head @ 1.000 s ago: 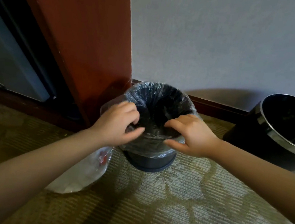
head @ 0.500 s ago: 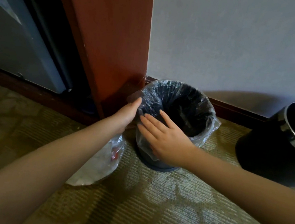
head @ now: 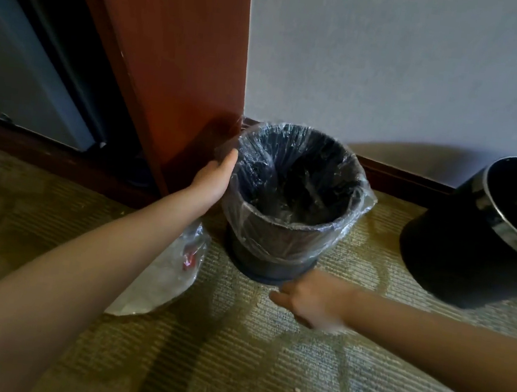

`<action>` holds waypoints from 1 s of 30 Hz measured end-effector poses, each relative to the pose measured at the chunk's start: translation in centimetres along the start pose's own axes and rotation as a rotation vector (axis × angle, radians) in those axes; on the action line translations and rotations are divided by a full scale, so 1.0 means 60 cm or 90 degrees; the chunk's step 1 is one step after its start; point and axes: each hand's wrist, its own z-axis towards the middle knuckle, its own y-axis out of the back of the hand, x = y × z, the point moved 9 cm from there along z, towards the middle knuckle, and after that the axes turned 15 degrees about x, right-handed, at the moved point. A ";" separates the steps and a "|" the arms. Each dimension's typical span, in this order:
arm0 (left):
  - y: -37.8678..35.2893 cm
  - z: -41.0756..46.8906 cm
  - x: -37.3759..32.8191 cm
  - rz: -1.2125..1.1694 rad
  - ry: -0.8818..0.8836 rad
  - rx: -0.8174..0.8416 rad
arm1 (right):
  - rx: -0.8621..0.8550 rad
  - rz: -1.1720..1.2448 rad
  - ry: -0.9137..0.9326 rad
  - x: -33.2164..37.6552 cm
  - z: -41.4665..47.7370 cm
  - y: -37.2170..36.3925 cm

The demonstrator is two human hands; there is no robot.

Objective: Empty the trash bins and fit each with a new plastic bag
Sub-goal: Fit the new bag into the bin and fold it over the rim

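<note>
At the bin (head: 275,256) rim, left hand (head: 212,178) fingers lie straight; right hand (head: 309,300) fingers loose, just clear

A patterned olive-and-beige carpet (head: 261,375) covers the floor. A small dark bin (head: 275,263) stands upright on it, with a clear liner (head: 357,204) folded over its rim. At the bin's 8 o'clock, just beside it, lies a crumpled clear bag (head: 158,281) with something red inside. At 3 o'clock, apart from it, stands a larger black bin (head: 449,251) with a silver rim.
</note>
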 end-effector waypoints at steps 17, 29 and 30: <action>-0.187 -0.103 -0.095 0.823 -0.255 0.360 | -0.486 0.196 -0.294 -0.226 -0.191 0.108; -0.166 -0.008 -0.071 1.064 0.012 0.297 | -0.317 0.298 -0.300 -0.268 -0.139 0.148; -0.175 -0.011 -0.096 1.057 -0.063 0.246 | -0.306 0.306 -0.307 -0.272 -0.140 0.157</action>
